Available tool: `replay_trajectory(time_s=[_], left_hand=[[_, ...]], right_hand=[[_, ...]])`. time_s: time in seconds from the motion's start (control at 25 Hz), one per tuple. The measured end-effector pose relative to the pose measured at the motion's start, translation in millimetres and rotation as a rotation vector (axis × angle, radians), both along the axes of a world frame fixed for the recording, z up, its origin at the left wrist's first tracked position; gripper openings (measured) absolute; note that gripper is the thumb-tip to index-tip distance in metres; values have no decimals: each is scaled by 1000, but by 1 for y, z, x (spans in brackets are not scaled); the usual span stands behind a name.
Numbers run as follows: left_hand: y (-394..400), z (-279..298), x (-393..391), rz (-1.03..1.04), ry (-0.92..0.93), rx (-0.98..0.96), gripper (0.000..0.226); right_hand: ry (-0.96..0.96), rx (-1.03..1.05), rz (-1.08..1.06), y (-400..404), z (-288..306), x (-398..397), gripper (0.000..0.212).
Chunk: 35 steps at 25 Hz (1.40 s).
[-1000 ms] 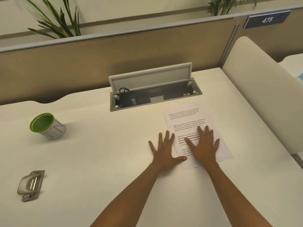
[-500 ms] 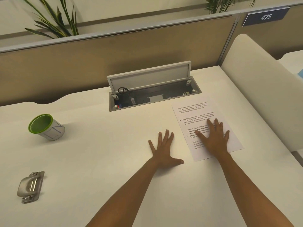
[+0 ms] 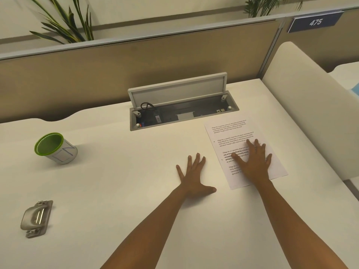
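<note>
Near the front-left corner of the worktop (image 3: 116, 181) lies a small grey metal desk tool (image 3: 37, 218), a punch or a stapler, I cannot tell which. Behind it, towards the left edge, stands a green-rimmed cup (image 3: 55, 148). Both are well apart from my work and need no care.

My left hand (image 3: 193, 176) lies open and flat on the bare worktop near the middle, fingers spread, just beside the printed sheet (image 3: 229, 131) but not touching it. It is best used as a brace, and it should stay off the paper so it does not pin one side.

The sheet lies towards the back right of the worktop, skewed to its edges. Its far corner is just in front of the right end of the open cable hatch (image 3: 182, 111).

My right hand (image 3: 254, 164) rests open on the lower half of the sheet, palm down and fingers straight, gripping nothing. I judge the step to be sliding the sheet into place. To do it well I should press evenly through the whole palm so the paper moves with the hand and does not buckle. I should turn from the wrist to square it and steer the far corner clear of the hatch opening.
</note>
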State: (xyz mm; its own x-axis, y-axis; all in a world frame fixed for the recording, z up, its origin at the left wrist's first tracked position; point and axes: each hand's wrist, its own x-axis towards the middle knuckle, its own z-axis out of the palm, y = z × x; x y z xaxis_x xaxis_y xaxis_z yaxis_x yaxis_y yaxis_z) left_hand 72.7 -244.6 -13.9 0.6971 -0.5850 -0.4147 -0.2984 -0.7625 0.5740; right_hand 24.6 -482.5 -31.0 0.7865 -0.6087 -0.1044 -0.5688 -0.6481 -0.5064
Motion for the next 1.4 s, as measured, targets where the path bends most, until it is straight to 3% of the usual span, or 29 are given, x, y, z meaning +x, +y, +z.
replay_trajectory(time_s=[0.28, 0.4, 0.72, 0.96, 1.16, 1.4], left_hand=[[38, 2, -8, -3, 3, -171, 90], [67, 6, -13, 48, -8, -285, 77], [187, 18, -14, 439, -159, -419, 64], [293, 25, -6, 688, -317, -321, 56], [368, 33, -7, 965, -488, -205, 32], [429, 34, -10, 1145, -488, -189, 45]], right_hand=[[-339, 18, 43, 60, 5, 0, 63], [-397, 87, 132, 107, 6, 4, 58], [-365, 185, 411, 240, 3, 16, 53], [-309, 160, 578, 319, -4, 24, 56], [-232, 134, 693, 367, -10, 21, 61], [-175, -80, 837, 393, -19, 6, 70]])
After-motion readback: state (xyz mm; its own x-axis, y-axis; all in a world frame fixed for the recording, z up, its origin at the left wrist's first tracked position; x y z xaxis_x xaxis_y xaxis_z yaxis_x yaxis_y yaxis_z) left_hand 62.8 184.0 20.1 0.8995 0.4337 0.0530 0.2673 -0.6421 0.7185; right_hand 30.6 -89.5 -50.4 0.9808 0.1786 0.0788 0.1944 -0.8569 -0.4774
